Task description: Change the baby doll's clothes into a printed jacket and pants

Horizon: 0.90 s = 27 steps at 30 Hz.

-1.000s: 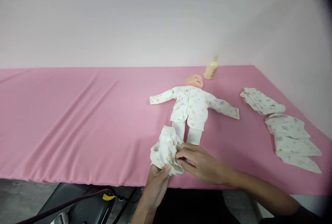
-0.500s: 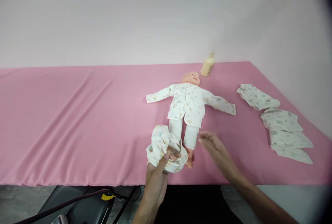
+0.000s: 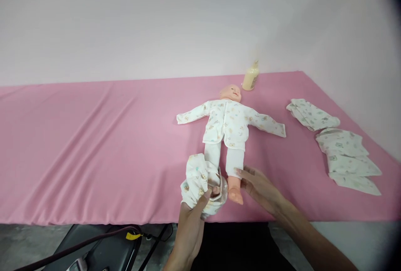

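Since half a second ago, the right hand (image 3: 260, 185) has closed in from beside the doll (image 3: 228, 126) and now lies against its bare right-side foot (image 3: 234, 193); the fingers are extended and loose, holding nothing. The left hand (image 3: 192, 216) keeps its pinch on the bunched trousers (image 3: 200, 181), thumb pressed into the gathered cloth, at the near edge of the pink surface (image 3: 94, 149). The other leg appears to enter the bunch.

Risks, judged from this position:
- The trousers overhang the near edge; a slackened pinch could drop them to the floor.
- The bunched cloth hides the leg opening, so the foot could catch in a fold.
- A pull on the leg could drag the doll and ruck its shirt (image 3: 227, 122).

The bottle (image 3: 250, 77) and folded clothes (image 3: 340, 147) lie well apart.
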{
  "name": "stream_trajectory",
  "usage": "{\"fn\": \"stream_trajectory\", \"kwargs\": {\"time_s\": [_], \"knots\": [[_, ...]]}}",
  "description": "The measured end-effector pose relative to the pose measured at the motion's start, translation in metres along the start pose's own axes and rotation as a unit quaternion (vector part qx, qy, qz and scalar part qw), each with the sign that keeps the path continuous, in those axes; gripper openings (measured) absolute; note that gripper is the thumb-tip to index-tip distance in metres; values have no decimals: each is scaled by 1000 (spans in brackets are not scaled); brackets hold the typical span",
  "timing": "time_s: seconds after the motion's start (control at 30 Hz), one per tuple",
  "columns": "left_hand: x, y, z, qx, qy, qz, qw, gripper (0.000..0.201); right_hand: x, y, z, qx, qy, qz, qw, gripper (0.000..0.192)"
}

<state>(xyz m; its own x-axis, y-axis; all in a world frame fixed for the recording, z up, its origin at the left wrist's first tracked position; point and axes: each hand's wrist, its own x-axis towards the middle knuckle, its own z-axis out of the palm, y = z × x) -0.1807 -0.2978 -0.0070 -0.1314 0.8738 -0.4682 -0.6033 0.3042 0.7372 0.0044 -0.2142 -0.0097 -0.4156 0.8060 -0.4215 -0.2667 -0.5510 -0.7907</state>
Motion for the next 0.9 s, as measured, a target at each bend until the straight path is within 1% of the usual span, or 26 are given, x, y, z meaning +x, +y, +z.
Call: {"fn": "stream_trajectory", "kwargs": {"time_s": [0.07,0.13,0.27,0.33,0.4,0.5,0.6,0.7,0.8,0.9], "knots": [[-4,-4,6,-26,-19,-18,999,47,-1,-3,3,3,20,-7,1000,33],[-9,-8,13,-53,-36,-41,997,51,2,-2,6,14,30,-21,999,32],[-17,-14,24,-99,-34,-87,991,55,13,8,10,42,54,-54,996,33],[-19,-16,25,-115,-32,-102,988,59,18,13,11,45,75,-56,995,37],[-21,-15,23,-132,-29,-101,986,63,19,17,13,42,87,-68,993,41],[-22,-11,21,-147,-26,-104,983,65,18,18,13,32,85,-88,992,44],[-22,-8,22,-143,-40,-124,981,65,17,19,12,17,85,-74,993,44],[-20,-7,24,-143,-71,-127,979,64,16,20,11,17,91,-63,994,43],[-14,-7,29,-143,-97,-132,976,63,15,20,10,27,100,-53,993,42],[-4,-6,36,-141,-110,-139,974,61,14,20,9,29,116,-47,992,43]]}}
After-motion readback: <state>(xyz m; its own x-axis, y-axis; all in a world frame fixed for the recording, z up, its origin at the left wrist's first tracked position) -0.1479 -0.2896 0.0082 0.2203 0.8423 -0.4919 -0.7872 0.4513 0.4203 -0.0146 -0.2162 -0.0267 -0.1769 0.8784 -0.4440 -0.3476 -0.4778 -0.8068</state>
